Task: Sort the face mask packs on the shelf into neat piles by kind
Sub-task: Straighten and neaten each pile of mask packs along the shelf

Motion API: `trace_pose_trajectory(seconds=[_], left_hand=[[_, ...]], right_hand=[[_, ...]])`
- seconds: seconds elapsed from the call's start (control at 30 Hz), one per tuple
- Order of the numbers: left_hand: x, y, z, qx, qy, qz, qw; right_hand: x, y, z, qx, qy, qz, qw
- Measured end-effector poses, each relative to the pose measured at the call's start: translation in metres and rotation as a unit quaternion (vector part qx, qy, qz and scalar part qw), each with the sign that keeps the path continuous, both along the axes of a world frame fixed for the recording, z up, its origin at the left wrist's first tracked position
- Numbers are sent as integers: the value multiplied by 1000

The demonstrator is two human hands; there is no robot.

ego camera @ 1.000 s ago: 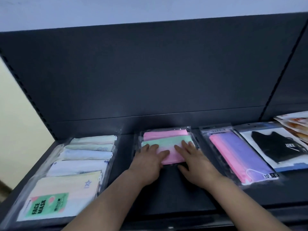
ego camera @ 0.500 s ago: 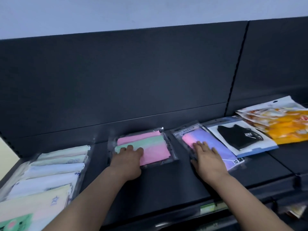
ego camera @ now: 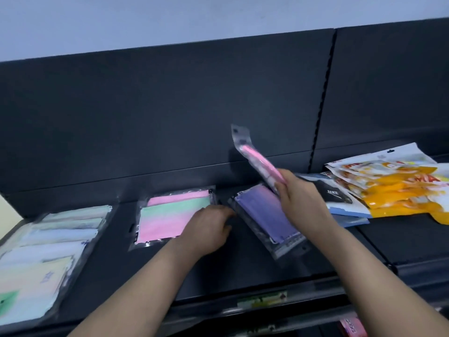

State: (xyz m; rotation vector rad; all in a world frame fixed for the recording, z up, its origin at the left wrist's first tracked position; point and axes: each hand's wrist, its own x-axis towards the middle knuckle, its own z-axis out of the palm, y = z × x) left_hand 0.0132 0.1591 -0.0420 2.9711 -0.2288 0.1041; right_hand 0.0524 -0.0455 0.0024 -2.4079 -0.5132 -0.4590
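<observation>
My right hand (ego camera: 300, 198) grips a clear pack of pink masks (ego camera: 257, 161) and holds it tilted on edge above the shelf. Under it lies a purple mask pack (ego camera: 264, 215), flat and slanted. My left hand (ego camera: 210, 228) rests on the shelf between that purple pack and a pink-and-green mask pack (ego camera: 170, 216), its fingers curled at the purple pack's left edge. Whether it pinches that edge I cannot make out. A black mask pack (ego camera: 332, 194) lies to the right, partly behind my right hand.
A pile of pale pastel mask packs (ego camera: 46, 254) fills the shelf's left end. Orange-and-white packs (ego camera: 393, 183) overlap at the far right. The dark shelf (ego camera: 243, 271) has a back panel close behind and a front lip with a price label (ego camera: 262, 299).
My right hand has lifted the pink pack off the shelf, uncovering the purple pack. My left hand slid right, off the pink-and-green pack. The view has swung right.
</observation>
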Motion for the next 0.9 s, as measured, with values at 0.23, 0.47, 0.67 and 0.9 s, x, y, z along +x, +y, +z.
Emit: trace_pose_trajectory(seconds=[0.23,0.47,0.67,0.9], left_hand=[[24,-43,-8,48,-7,-36,998],[33,-70,-19,62,78,-41,994],[20,-90,-8,53,91,-42,994],[18,-96,1,70,141,23,987]], right_hand=[[21,-34,-14,-123,-24,9,992],[39,-63,-40,-99,38,-6,994],[42,-54,-26,-43,-8,64,997],[32,-69,-40,-51,6,85,995]])
